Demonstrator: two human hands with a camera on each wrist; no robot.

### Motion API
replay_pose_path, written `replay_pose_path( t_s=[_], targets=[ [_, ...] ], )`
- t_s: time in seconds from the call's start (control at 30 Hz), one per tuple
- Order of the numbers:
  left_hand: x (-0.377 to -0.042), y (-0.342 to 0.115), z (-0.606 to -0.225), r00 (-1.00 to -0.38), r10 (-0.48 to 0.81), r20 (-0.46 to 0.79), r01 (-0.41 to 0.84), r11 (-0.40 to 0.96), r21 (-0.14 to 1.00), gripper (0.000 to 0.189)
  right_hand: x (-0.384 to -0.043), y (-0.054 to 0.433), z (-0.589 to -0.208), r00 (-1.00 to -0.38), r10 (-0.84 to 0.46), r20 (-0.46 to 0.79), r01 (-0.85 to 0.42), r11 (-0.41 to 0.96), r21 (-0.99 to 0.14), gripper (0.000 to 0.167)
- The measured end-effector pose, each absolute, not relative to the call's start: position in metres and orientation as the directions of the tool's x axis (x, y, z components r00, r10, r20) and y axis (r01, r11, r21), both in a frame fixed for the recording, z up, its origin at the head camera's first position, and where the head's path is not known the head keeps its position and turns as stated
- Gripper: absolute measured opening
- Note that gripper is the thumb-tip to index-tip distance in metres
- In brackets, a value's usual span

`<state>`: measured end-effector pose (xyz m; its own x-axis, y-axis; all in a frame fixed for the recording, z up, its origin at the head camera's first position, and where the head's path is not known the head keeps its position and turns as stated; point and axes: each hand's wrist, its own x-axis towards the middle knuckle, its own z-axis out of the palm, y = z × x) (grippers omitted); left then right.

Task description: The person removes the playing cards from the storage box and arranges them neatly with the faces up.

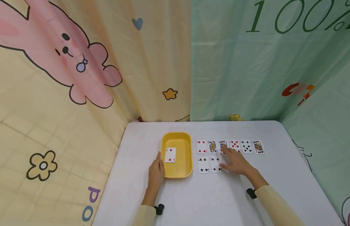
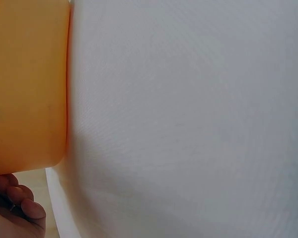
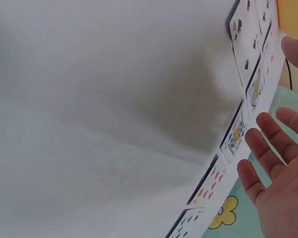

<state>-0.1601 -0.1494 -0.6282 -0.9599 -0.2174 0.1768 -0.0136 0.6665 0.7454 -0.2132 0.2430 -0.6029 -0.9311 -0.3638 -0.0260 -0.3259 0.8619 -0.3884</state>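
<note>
My left hand (image 1: 156, 172) holds the left side of a yellow tray (image 1: 186, 171); its fingers (image 2: 21, 192) curl against the tray's outer wall in the left wrist view. A playing card with red hearts (image 1: 170, 155) lies face up in the tray. My right hand (image 1: 234, 161) hovers over two rows of face-up cards with its fingers spread and nothing between them. The fingertips cover part of a face card (image 1: 222, 144) in the far row. The thumb is at the edge of a spade card (image 1: 215, 163) in the near row; whether it touches is unclear.
Several cards make up the far row, ending with a king (image 1: 258, 147) at the right. A club card (image 1: 203, 165) lies left of the spade card, beside the tray. The white table (image 1: 209, 201) meets patterned curtains (image 1: 234, 78) at its back edge.
</note>
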Motion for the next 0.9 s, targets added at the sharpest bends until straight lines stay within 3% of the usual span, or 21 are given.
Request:
replay_pose_path(
  t_s=[0.4, 0.9],
  targets=[
    [-0.161, -0.150, -0.631, -0.959, -0.225, 0.174, -0.021, 0.667, 0.745, 0.048, -0.234, 0.209, -0.569, -0.920, -0.385, 0.074, -0.376, 0.810, -0.451, 0.070],
    [-0.160, -0.150, -0.630, -0.960, -0.240, 0.144, -0.048, 0.648, 0.760, 0.048, -0.265, 0.118, -0.543, -0.825, -0.557, 0.093, -0.543, 0.736, -0.404, 0.075]
  ],
)
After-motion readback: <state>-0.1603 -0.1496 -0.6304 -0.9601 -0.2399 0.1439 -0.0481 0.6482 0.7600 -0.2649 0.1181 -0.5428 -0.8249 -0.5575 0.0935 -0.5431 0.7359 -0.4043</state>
